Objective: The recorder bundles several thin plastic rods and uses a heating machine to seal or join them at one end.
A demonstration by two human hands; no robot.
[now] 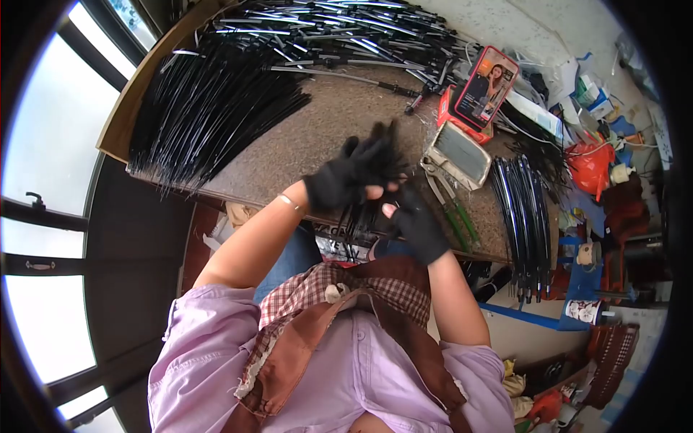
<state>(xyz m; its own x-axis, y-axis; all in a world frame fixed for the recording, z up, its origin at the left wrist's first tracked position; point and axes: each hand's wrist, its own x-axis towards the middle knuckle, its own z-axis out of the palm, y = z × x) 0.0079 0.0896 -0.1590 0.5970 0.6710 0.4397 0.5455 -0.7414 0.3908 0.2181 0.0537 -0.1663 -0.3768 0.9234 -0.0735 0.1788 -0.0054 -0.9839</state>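
Observation:
Over the near edge of the brown speckled table, my hands meet, both in black fingerless gloves. My left hand [339, 180] is closed around a bundle of thin black strands [388, 144], whose upper end fans out and is smeared by motion. More dark strands show below the hands, near my lap. To the right, my right hand [417, 224] has its bare thumb and fingertips drawn in close to the bundle; what lies between them is hidden. Beside that hand, pliers with green handles [460, 222] rest on the table [281, 162].
A wide fan of thin black strands [209, 115] covers the table's left. Black and silver rods [339, 32] are heaped along the back. An open metal tin [462, 155] stands by a phone [487, 90] on a red box [447, 108]. Another rod bundle [523, 216] lies at right.

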